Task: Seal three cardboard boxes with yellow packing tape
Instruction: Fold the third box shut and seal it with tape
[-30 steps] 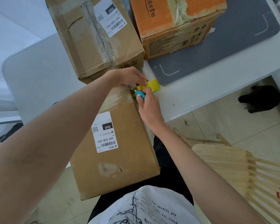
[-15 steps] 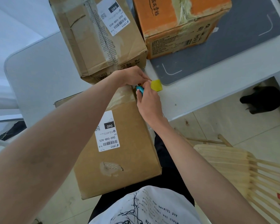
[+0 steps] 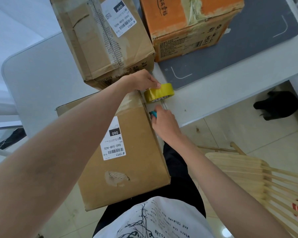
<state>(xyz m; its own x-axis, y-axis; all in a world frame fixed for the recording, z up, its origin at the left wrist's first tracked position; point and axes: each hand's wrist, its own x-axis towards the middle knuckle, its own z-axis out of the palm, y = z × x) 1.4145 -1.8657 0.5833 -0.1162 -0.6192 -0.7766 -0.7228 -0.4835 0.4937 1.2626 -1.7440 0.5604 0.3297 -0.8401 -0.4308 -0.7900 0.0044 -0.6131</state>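
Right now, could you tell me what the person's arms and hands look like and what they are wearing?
Both arms are bare as far up as the view shows, with no sleeves, gloves, watch or rings visible on the left hand or the right hand. Lower in view is a white T-shirt with black line drawing and printed text, over dark trousers.

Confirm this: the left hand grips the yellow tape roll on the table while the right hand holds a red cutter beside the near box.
Wrong on one count: the cutter in the right hand is teal, not red, as the head view shows. The left hand does grip the yellow tape roll beside the near box.
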